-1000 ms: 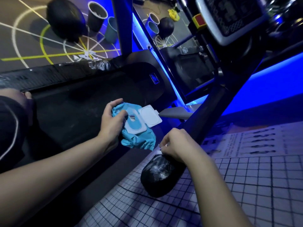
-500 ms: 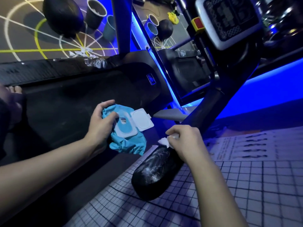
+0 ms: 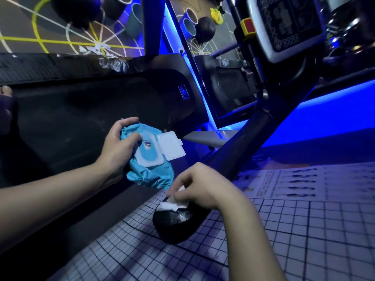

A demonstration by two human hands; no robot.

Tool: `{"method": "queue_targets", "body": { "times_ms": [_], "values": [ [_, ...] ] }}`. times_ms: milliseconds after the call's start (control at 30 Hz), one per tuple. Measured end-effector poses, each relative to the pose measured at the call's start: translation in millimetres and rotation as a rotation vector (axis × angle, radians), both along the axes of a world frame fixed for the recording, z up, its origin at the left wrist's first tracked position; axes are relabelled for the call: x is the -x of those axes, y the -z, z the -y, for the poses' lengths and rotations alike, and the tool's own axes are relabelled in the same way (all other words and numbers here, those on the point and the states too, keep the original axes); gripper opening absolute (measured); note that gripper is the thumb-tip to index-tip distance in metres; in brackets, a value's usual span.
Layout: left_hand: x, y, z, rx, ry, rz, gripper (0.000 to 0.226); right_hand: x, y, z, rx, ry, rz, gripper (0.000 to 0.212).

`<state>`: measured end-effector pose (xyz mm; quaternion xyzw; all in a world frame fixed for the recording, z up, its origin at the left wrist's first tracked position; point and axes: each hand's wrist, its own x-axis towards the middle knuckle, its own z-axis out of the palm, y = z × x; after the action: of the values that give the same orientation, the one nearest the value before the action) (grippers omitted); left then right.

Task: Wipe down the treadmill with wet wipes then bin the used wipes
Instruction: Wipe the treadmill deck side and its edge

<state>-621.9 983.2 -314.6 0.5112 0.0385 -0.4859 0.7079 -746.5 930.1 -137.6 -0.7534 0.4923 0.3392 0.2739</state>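
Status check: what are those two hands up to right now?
Left hand grips blue wipes pack, lid open. Right hand pinches white wipe on black handrail end. Nothing blocking.

The left grip (image 3: 119, 142) holds a teal wet wipes pack (image 3: 151, 173) just toward 8 o'clock of centre, thumb on its front. The pack's white flip lid (image 3: 171, 146) is open toward 3 o'clock. At 6 o'clock the right grip (image 3: 200, 185) pinches a white wipe (image 3: 172, 204) against the top of a black rounded handle end (image 3: 174, 226). The treadmill's dark belt (image 3: 81, 118) fills 9 o'clock. Its console (image 3: 288, 25) sits at 1 o'clock, and the gridded floor (image 3: 304, 230) lies at 5 o'clock.
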Motion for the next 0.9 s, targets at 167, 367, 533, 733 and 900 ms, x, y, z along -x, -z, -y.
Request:
{"method": "queue_targets", "body": {
  "times_ms": [167,367,533,733,900],
  "values": [
    [-1.5,4.7,-1.3,-0.011,0.004,-0.013,0.041,24.2,5.6,16.8,0.355,0.212,0.308,0.009],
    [-2.7,0.9,-2.2,-0.008,0.031,0.009,0.041,21.7,18.4,21.2,0.561,-0.132,-0.133,0.022],
    [-4.4,-0.4,-0.2,-0.018,0.046,0.009,0.042,1.0,15.8,17.7,0.349,-0.208,-0.337,0.029],
    [-13.4,4.5,4.0,-0.021,0.052,-0.053,0.042,-11.2,0.0,21.1,0.199,-0.114,-0.297,0.011],
    [-15.3,8.7,6.6,-0.010,0.029,-0.060,0.042,-12.3,10.7,41.1,0.235,0.019,0.071,0.008]
  ]
}}
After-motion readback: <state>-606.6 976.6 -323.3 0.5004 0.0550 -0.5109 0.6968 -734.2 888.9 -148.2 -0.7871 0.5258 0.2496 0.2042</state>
